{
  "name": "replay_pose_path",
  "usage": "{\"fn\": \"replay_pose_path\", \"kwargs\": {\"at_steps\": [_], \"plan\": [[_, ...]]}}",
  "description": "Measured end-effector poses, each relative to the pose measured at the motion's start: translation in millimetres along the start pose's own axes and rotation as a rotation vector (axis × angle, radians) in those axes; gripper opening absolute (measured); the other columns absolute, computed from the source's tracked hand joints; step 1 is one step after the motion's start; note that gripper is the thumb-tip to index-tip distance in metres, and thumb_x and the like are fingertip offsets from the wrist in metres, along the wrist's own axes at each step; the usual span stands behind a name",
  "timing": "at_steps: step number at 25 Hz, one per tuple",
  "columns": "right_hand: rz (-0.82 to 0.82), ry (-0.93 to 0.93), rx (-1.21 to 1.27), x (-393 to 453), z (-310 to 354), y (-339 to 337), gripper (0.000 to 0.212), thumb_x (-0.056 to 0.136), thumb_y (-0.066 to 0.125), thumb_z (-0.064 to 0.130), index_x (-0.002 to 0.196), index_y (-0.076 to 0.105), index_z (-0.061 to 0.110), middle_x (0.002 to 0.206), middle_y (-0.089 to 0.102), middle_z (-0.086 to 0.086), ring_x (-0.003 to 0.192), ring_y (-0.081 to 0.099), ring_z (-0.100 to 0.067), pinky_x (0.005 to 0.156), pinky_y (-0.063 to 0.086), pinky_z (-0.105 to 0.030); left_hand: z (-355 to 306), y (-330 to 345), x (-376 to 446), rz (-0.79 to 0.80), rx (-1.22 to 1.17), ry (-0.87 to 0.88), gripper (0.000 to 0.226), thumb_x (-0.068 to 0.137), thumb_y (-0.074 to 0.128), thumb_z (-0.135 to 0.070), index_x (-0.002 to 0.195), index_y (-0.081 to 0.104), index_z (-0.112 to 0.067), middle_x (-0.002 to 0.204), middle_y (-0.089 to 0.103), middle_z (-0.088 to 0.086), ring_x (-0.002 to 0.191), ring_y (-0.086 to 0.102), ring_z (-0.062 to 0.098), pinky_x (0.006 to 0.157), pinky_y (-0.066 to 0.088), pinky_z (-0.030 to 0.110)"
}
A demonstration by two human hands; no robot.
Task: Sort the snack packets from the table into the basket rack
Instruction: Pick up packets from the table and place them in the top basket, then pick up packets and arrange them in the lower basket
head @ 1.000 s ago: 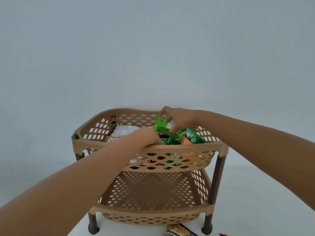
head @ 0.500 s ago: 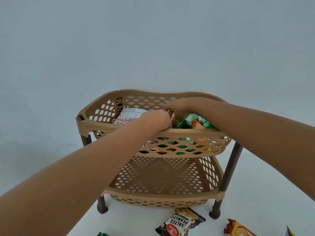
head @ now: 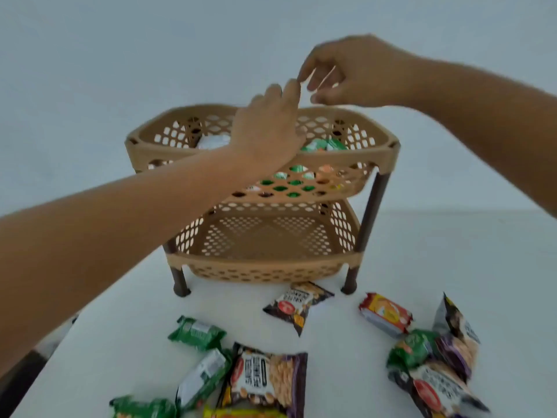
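A plain grey wall backs the smooth white tabletop (head: 422, 267), where a tan perforated plastic two-tier basket rack (head: 262, 164) stands toward the far edge, green and orange packets in its upper tier, its lower tier bare. Crinkly foil snack packets (head: 265, 375) lie scattered along the near edge, below and well apart from both hands. The left hand (head: 268, 131) hovers loosely spread, empty; the right hand (head: 352, 73), fingers half-curled, holds nothing. The black peanut packet (head: 297, 306), nearest the rack, lies long axis slanting toward it.

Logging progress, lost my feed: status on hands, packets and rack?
Left hand and right hand both empty, open, above the rack's top basket. Top holds packets; bottom basket bare. Many packets on the table, nearest the peanut packet. Nothing blocking.
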State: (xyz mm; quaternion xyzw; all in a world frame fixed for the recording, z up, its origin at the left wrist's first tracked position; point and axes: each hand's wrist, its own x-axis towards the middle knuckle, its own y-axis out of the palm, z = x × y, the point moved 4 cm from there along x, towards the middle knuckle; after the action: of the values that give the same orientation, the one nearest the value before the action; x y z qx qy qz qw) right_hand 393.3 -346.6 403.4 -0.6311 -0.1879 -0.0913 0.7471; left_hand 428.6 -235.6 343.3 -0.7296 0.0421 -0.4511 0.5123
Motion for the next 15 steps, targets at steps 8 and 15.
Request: {"fn": "replay_pose_path", "kwargs": {"at_steps": [8,15], "plan": [[0.216,0.24,0.326,-177.7,-26.0,8.8,0.035,0.081,0.066,0.025,0.116,0.058,0.022,0.111,0.063,0.009,0.105,0.063,-0.016,0.094,0.048,-0.033,-12.6,12.3,-132.4,0.005,-0.093,0.085,0.029,0.085,0.057,-0.025,0.107,0.049,-0.007,0.097,0.056,0.013,0.087,0.053,0.03,0.067,0.045,0.04],[0.362,0.542,0.541,-303.8,-84.2,100.8,0.031,0.08,0.064,0.04,0.109,0.055,0.039,0.122,0.059,0.007,0.103,0.061,-0.008,0.078,0.048,-0.018,-70.7,86.4,-218.1,0.312,-0.339,0.02,0.027,0.086,0.055,-0.032,0.107,0.051,-0.016,0.103,0.054,0.004,0.094,0.047,0.018,0.081,0.039,0.031]]}}
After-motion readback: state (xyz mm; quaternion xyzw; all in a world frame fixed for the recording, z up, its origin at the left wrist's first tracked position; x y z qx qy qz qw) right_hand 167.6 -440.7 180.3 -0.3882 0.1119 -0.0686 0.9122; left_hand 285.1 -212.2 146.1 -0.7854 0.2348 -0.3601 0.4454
